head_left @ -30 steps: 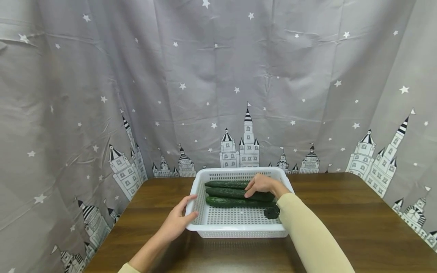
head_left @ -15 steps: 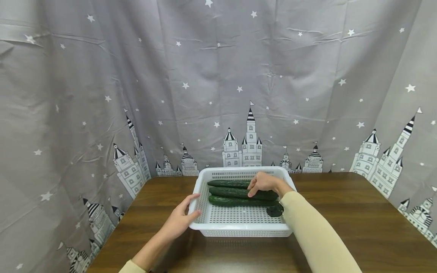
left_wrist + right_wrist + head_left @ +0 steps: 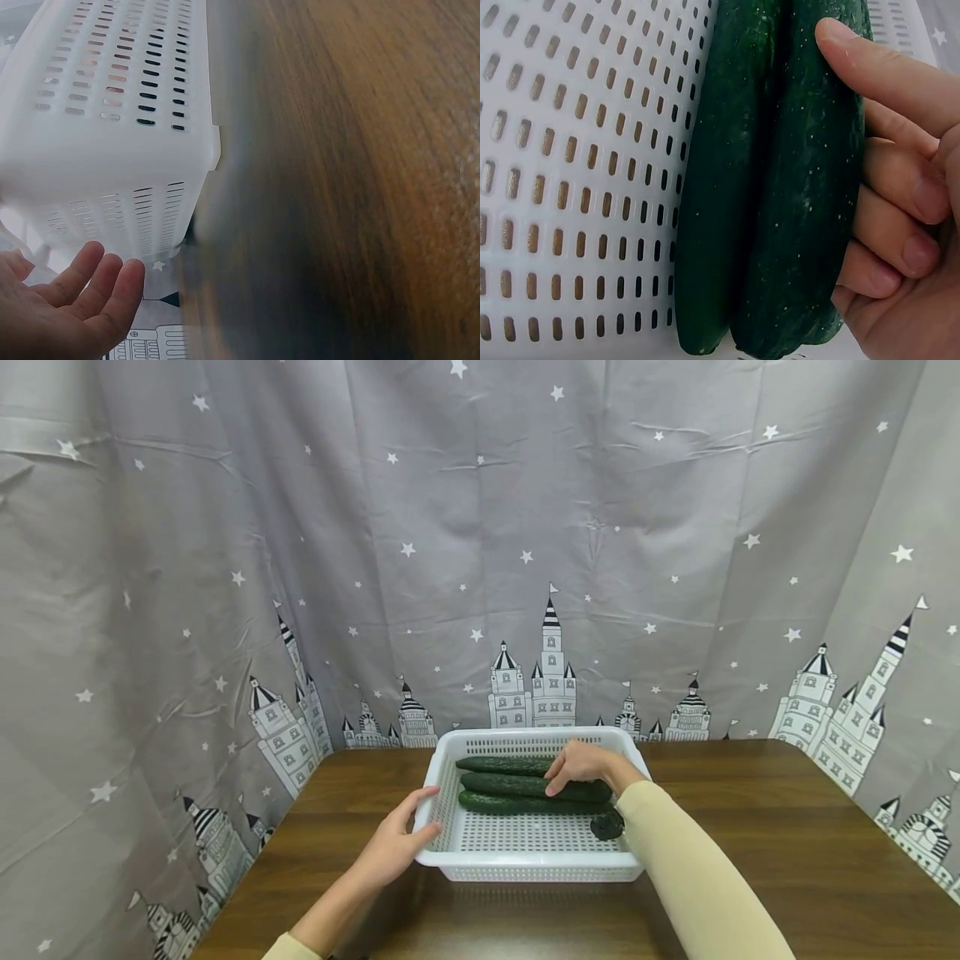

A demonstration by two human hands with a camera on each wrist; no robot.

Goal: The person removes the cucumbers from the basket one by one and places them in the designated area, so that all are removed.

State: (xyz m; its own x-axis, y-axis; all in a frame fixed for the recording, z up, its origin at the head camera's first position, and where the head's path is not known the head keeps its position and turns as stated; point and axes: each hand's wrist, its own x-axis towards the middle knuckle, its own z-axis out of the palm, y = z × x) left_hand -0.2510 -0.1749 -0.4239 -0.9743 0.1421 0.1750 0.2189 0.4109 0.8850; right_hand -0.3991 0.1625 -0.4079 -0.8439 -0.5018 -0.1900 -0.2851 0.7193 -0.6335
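Grasping middle cucumber in right hand, with thumb laid over top and fingers curled along far side. Extending out both left and right from under grip, inside white perforated basket. Just beside grip on thumb side, near cucumber; just beyond fingers, partly covered by hand, far cucumber. Well left of grip, resting left hand against basket's left rim, with fingers loosely extended. Beneath basket, outward from grip, brown wooden table.

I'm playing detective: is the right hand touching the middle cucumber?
Touching: the right wrist view shows the right hand, thumb resting on the middle cucumber.
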